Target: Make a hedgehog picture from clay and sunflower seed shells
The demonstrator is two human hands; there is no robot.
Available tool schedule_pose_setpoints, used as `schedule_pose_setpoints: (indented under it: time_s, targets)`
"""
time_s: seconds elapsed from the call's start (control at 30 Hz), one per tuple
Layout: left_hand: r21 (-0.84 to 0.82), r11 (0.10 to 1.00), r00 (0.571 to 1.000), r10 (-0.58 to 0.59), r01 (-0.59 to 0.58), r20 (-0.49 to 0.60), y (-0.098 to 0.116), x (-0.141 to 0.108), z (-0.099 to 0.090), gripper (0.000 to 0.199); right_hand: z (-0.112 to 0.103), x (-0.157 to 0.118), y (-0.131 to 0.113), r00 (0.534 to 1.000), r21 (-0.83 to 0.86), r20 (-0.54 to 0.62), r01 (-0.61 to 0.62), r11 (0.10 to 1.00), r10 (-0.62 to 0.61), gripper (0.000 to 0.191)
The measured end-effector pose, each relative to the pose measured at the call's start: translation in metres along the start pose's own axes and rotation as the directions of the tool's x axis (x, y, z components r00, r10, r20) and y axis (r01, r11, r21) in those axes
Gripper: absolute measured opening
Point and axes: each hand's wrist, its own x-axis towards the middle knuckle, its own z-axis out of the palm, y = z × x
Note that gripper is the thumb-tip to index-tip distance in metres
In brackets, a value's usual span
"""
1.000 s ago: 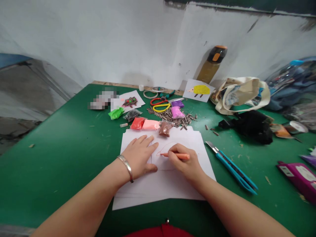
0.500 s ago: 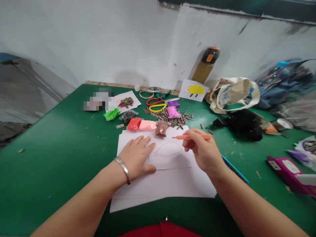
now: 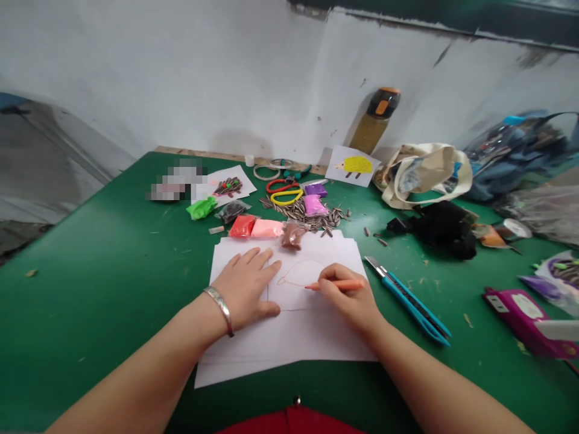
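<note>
My left hand [image 3: 244, 286] lies flat on a stack of white paper [image 3: 289, 337], fingers spread, holding nothing, with a silver bangle [image 3: 220, 308] on its wrist. My right hand [image 3: 346, 295] grips an orange pencil [image 3: 335, 286], its tip at a thin reddish oval outline [image 3: 301, 274] drawn on the top sheet. Just past the paper's far edge lie bags of red clay [image 3: 242, 226], pink clay [image 3: 266, 228] and brown clay [image 3: 293, 235]. The brown bag overlaps the paper.
On the green table, a blue utility knife [image 3: 409, 301] lies right of the paper. Farther back are sunflower seeds [image 3: 303, 212], a hedgehog picture [image 3: 351, 166], scissors [image 3: 280, 187], a canvas bag [image 3: 425, 178] and a black cloth [image 3: 436, 229]. A white wall stands behind.
My right hand rose off the paper with the pencil half a second ago and has come back down to the outline. My left hand stays in place.
</note>
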Motion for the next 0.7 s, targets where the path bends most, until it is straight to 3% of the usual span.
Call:
schedule_pose_setpoints:
  time_s: [0.27,0.7]
  targets:
    - [0.013,1.0,1.0,-0.001,0.001,0.01,0.0018,-0.0007,-0.0023,0.079,0.0033,-0.0004,0.0029,0.999,-0.112,-0.02,0.031,0.993,-0.033,0.011]
    - [-0.013,1.0,0.999,-0.01,0.01,0.046,0.0041,0.0002,-0.0069,0.078,0.0029,-0.0005,0.0039,0.998,-0.099,0.057,0.028,0.995,-0.023,0.013]
